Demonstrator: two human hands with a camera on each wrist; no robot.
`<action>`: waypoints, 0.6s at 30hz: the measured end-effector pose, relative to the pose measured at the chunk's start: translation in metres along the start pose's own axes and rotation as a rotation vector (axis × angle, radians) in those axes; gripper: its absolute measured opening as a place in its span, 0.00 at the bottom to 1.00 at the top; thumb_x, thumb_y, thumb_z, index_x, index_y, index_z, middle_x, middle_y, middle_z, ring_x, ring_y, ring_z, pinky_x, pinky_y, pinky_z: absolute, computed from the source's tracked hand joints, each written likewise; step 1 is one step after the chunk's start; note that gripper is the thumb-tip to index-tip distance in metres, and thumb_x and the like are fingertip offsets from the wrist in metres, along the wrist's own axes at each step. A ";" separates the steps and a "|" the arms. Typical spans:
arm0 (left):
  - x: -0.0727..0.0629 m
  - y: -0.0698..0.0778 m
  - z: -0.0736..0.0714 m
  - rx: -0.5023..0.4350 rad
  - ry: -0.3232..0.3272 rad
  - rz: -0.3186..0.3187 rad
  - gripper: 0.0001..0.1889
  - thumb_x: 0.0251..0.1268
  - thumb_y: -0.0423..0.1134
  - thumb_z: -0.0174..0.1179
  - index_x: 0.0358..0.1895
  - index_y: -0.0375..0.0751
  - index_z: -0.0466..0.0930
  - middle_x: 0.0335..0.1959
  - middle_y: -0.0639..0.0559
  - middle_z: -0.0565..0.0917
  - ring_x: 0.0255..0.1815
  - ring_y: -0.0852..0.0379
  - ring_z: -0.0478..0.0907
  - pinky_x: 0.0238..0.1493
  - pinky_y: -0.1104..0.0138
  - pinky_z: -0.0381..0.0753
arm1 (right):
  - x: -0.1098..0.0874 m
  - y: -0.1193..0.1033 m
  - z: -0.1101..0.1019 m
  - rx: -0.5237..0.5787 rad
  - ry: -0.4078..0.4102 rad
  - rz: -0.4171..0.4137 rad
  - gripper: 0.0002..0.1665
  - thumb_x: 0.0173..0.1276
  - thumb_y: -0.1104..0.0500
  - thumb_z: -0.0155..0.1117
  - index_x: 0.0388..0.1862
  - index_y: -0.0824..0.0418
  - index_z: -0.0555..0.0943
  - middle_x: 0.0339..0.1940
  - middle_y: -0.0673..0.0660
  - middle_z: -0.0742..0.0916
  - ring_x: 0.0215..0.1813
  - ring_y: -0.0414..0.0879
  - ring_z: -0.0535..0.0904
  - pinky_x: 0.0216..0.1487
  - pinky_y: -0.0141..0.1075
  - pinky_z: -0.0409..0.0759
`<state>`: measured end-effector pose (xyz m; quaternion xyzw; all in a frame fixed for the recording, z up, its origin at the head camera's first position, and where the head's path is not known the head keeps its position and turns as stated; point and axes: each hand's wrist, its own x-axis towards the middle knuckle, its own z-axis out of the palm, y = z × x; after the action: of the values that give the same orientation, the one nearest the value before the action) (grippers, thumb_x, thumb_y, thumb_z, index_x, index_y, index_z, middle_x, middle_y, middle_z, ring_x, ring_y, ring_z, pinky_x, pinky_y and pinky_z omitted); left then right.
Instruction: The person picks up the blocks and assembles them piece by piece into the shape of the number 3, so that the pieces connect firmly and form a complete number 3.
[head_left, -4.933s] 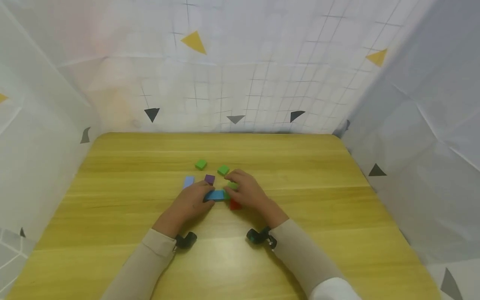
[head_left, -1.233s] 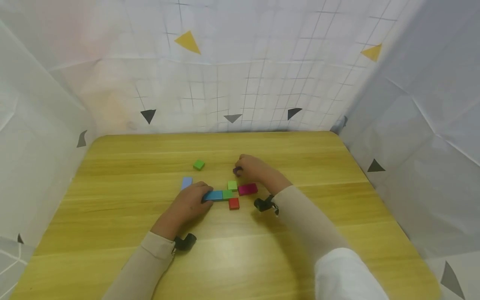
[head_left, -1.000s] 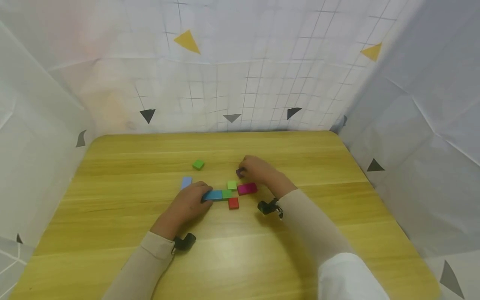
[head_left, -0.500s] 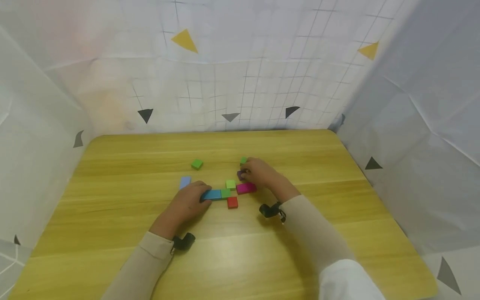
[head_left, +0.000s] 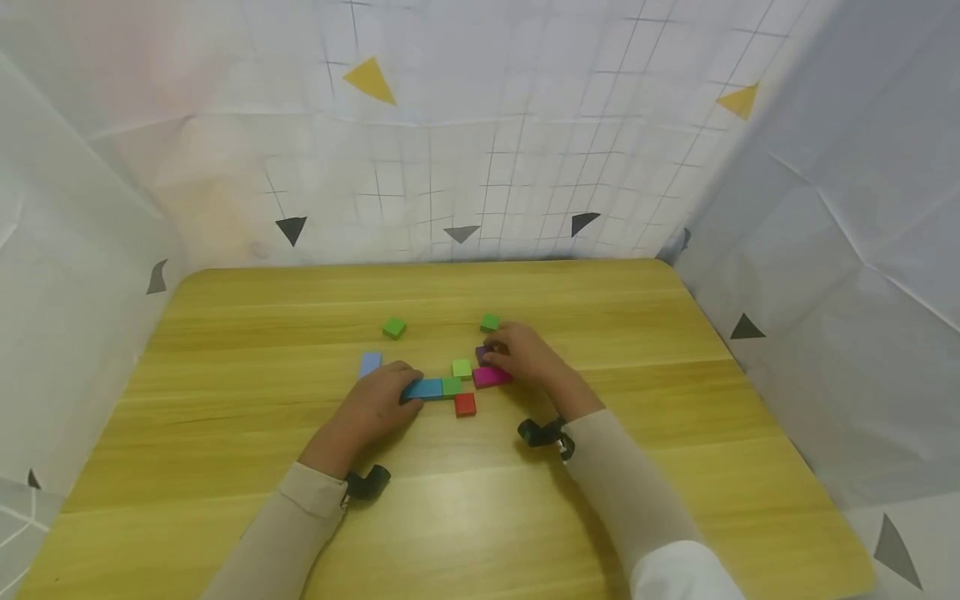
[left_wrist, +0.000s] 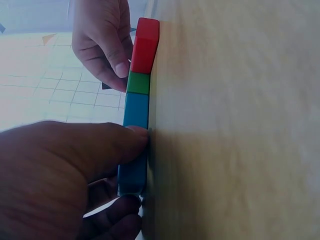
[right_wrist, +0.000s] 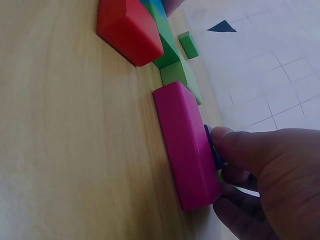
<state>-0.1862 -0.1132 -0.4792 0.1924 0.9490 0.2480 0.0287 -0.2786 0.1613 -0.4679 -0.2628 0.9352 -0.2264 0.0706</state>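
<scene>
My left hand [head_left: 375, 402] grips the left part of a blue block [head_left: 425, 389], thumb on its near side. The blue block lies end to end with a green block [head_left: 452, 386]. A red block [head_left: 465, 405] sits in front of that, and a light green block [head_left: 461, 368] behind. To their right is a longer magenta block [right_wrist: 185, 145]. Right behind it, my right hand [head_left: 525, 354] pinches a small dark purple block [head_left: 482, 355] between thumb and fingers; the fingers hide part of it.
At the back of the wooden table [head_left: 600, 317] lie two small green blocks, a left green block [head_left: 393, 327] and a right green block [head_left: 490, 322] just beyond my right fingers. A light blue block [head_left: 371, 363] rests behind my left hand. White sheets [head_left: 450, 150] enclose the table.
My right hand has carried the purple block from the left to behind the magenta block, lately drawing it nearer. One small green block now lies farther right. The left hand keeps its grip.
</scene>
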 end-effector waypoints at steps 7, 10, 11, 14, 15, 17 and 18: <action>0.000 0.000 0.000 0.000 -0.011 -0.010 0.22 0.67 0.44 0.64 0.61 0.39 0.79 0.56 0.50 0.81 0.58 0.52 0.78 0.61 0.56 0.77 | -0.005 0.001 0.004 0.046 0.021 0.028 0.17 0.70 0.54 0.67 0.52 0.62 0.85 0.46 0.55 0.83 0.49 0.49 0.79 0.55 0.43 0.80; -0.001 0.000 0.000 -0.002 -0.013 -0.012 0.23 0.67 0.44 0.64 0.61 0.39 0.79 0.56 0.50 0.81 0.58 0.52 0.77 0.61 0.56 0.77 | -0.008 0.001 0.005 0.061 0.019 0.034 0.16 0.70 0.54 0.67 0.51 0.62 0.85 0.45 0.55 0.83 0.48 0.48 0.79 0.54 0.43 0.80; -0.001 0.000 0.000 -0.002 -0.013 -0.012 0.23 0.67 0.44 0.64 0.61 0.39 0.79 0.56 0.50 0.81 0.58 0.52 0.77 0.61 0.56 0.77 | -0.009 0.001 0.005 0.062 0.019 0.033 0.16 0.70 0.55 0.67 0.52 0.62 0.85 0.45 0.55 0.83 0.49 0.49 0.79 0.55 0.43 0.80; -0.001 0.000 0.000 -0.003 -0.011 -0.010 0.22 0.67 0.44 0.64 0.61 0.39 0.79 0.56 0.50 0.81 0.57 0.52 0.78 0.61 0.56 0.78 | -0.012 0.000 0.005 0.062 0.019 0.023 0.16 0.70 0.55 0.66 0.52 0.62 0.85 0.47 0.55 0.84 0.52 0.50 0.80 0.58 0.44 0.79; -0.001 0.000 0.000 -0.004 -0.010 -0.009 0.22 0.67 0.44 0.64 0.61 0.39 0.79 0.56 0.50 0.81 0.58 0.52 0.78 0.61 0.56 0.78 | -0.013 0.000 0.005 0.060 0.022 0.020 0.16 0.70 0.55 0.66 0.52 0.62 0.85 0.47 0.55 0.84 0.52 0.50 0.80 0.59 0.45 0.79; -0.001 0.000 0.000 -0.004 -0.010 -0.011 0.22 0.67 0.44 0.64 0.61 0.39 0.79 0.56 0.50 0.81 0.58 0.52 0.78 0.61 0.56 0.77 | -0.015 0.000 0.005 0.055 0.026 0.009 0.16 0.70 0.55 0.67 0.52 0.62 0.85 0.48 0.56 0.84 0.52 0.51 0.80 0.59 0.45 0.79; -0.001 0.000 -0.001 -0.004 -0.009 -0.012 0.22 0.67 0.44 0.64 0.61 0.39 0.79 0.56 0.50 0.81 0.58 0.52 0.78 0.61 0.56 0.77 | -0.016 0.001 0.005 0.054 0.028 0.005 0.16 0.70 0.55 0.67 0.52 0.62 0.85 0.48 0.56 0.84 0.52 0.51 0.80 0.59 0.45 0.79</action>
<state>-0.1855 -0.1135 -0.4787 0.1879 0.9494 0.2490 0.0349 -0.2639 0.1681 -0.4727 -0.2551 0.9305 -0.2549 0.0649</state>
